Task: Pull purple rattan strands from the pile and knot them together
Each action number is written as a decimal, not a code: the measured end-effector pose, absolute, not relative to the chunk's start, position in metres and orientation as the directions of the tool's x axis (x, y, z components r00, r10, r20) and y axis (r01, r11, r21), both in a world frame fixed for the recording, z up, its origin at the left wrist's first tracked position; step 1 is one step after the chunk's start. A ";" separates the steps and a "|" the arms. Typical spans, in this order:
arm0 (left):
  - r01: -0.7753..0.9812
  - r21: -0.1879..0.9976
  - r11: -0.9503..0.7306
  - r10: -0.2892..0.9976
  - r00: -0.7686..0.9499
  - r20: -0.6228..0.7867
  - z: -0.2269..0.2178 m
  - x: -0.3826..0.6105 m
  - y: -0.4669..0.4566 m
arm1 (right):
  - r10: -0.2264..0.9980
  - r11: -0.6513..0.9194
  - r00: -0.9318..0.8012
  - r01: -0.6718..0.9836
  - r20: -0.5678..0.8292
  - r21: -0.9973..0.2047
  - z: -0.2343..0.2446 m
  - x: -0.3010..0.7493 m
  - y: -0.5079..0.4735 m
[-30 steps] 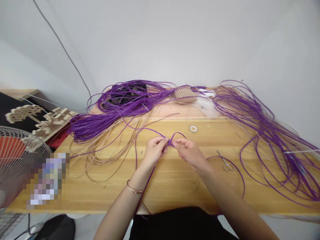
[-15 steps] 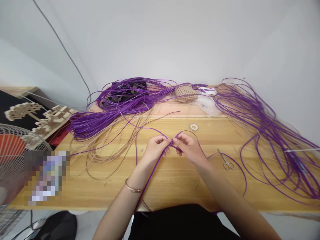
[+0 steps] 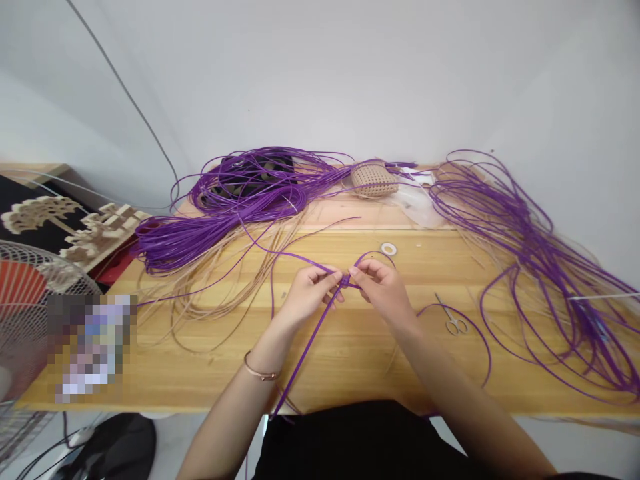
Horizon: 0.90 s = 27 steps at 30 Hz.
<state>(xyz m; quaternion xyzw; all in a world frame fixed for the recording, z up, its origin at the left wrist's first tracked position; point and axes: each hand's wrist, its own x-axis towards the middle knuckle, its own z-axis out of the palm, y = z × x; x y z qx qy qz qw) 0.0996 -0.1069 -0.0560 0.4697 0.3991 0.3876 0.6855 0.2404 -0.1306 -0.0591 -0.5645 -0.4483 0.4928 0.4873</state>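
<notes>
My left hand (image 3: 313, 291) pinches purple cord between thumb and fingers, above the middle of the table. Opposite it, my right hand (image 3: 376, 283) pinches the same purple work from the other side. Between the two sets of fingertips sits a small woven knot of purple cord (image 3: 345, 281). From it one strand runs down toward the table's front edge, one leads back left to the bundle, and another loops up over my right hand. The fingertips partly hide the knot.
A large purple cord bundle (image 3: 190, 243) lies back left, with tan strands (image 3: 210, 313) beside it. Loose purple coils (image 3: 530, 247) spread at right. Small scissors (image 3: 454, 321), a white tape roll (image 3: 389, 249) and a tan woven piece (image 3: 374, 179) lie around; a fan (image 3: 40, 300) stands left.
My hands have drawn slightly apart, and the knot between them shows more clearly. The strand toward the front edge now hangs clear of my left forearm. The view has shifted slightly.
</notes>
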 end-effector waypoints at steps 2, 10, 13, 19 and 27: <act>-0.163 0.963 0.212 0.921 0.362 -0.142 -0.058 0.101 -0.108 | 0.981 -0.183 0.054 -0.028 -0.185 -0.983 -0.056 0.241 -0.131; -0.092 0.991 0.098 0.939 0.338 -0.061 -0.066 0.107 -0.112 | 0.955 -0.297 -0.031 -0.160 -0.296 -0.942 -0.058 0.238 -0.132; -0.093 0.993 0.069 0.940 0.339 -0.034 -0.067 0.107 -0.112 | 0.952 -0.304 -0.001 -0.155 -0.308 -0.940 -0.057 0.237 -0.133; -0.048 0.998 0.035 0.958 0.286 -0.020 -0.067 0.105 -0.111 | 0.938 -0.342 0.015 -0.115 -0.346 -0.933 -0.058 0.238 -0.131; -0.080 0.997 0.019 0.976 0.219 -0.001 -0.074 0.106 -0.113 | 0.943 -0.331 -0.059 -0.155 -0.326 -0.931 -0.061 0.240 -0.131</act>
